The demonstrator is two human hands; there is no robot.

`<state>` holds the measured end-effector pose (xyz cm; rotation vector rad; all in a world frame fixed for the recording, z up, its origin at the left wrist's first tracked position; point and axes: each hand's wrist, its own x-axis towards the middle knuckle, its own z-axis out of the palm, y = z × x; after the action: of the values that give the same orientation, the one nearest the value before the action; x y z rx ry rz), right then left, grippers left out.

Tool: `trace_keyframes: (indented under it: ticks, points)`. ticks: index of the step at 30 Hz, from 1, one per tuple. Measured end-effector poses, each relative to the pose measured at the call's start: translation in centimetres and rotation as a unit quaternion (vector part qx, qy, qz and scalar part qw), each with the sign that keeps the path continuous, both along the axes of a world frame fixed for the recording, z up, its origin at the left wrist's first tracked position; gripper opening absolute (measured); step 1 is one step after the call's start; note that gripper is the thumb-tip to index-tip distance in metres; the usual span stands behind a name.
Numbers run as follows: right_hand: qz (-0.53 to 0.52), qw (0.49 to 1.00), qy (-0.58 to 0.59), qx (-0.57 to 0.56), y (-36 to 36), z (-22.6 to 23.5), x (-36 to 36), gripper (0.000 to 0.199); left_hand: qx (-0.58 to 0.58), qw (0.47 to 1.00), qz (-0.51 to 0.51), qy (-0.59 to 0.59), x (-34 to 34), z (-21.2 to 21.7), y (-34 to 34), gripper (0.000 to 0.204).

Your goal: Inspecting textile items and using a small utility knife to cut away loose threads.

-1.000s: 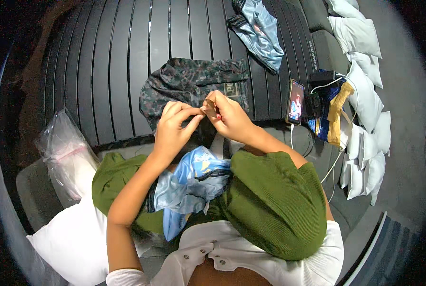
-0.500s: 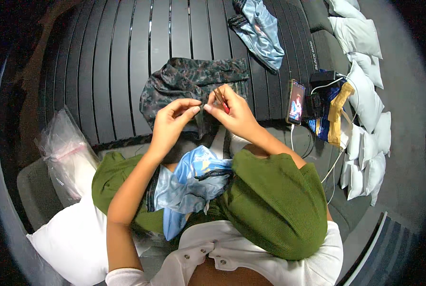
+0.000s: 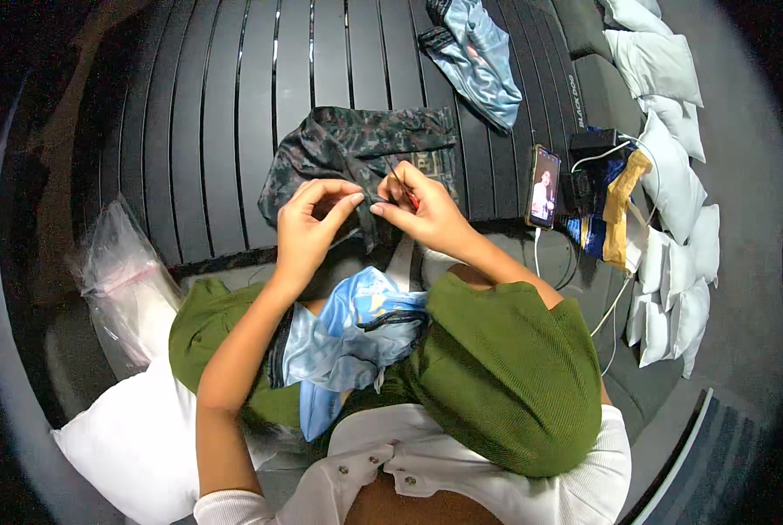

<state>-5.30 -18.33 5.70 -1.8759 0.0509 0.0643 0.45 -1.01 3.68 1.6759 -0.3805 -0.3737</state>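
A dark camouflage-print garment (image 3: pixel 347 144) lies bunched at the near edge of the black slatted table (image 3: pixel 234 114), with a fold hanging down between my hands. My left hand (image 3: pixel 314 219) is closed in a pinch at this fold; what sits between its fingertips is too small to make out. Close beside it, my right hand (image 3: pixel 422 206) curls around small red-handled scissors (image 3: pixel 414 202), their slim dark blades pointing up and away. Its thumb and forefinger almost meet the left fingertips. Across my lap lies a light blue printed cloth with dark trim (image 3: pixel 356 337), touched by neither hand.
Another light blue garment (image 3: pixel 479 66) rests at the table's far right. A lit phone (image 3: pixel 544 188) leans by the right edge, its white cable (image 3: pixel 537 254) hanging. Blue-and-yellow packaging (image 3: pixel 617 219) and white cushions (image 3: pixel 671 175) lie right; a clear plastic bag (image 3: pixel 129 271) and white pillow (image 3: pixel 137 446) left.
Both hands have shifted slightly, with their fingertips still close together. The garment's near fold has moved a little, and a pale patch on its right side now shows. The phone's picture has changed.
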Motion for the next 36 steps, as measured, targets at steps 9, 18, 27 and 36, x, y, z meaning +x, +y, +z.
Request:
trace_keyframes:
  ticks: [9,18,27,36]
  points:
    - [-0.040,0.999,-0.015,0.020,-0.2,-0.2,-0.2,0.028,-0.009,0.985,-0.078,0.151,1.5,-1.1,0.7,0.031]
    - [-0.036,0.999,-0.011,-0.015,-0.3,-0.1,-0.3,0.023,-0.082,0.964,-0.118,0.222,0.6,-1.6,0.2,0.023]
    - [-0.023,0.999,-0.017,-0.021,-0.2,-0.1,-0.2,0.025,-0.113,0.962,-0.094,0.231,0.5,-0.9,0.1,0.016]
    - [-0.026,0.999,-0.023,-0.032,-0.3,-0.3,-0.2,0.028,-0.112,0.963,-0.089,0.228,0.7,-1.0,0.1,0.013]
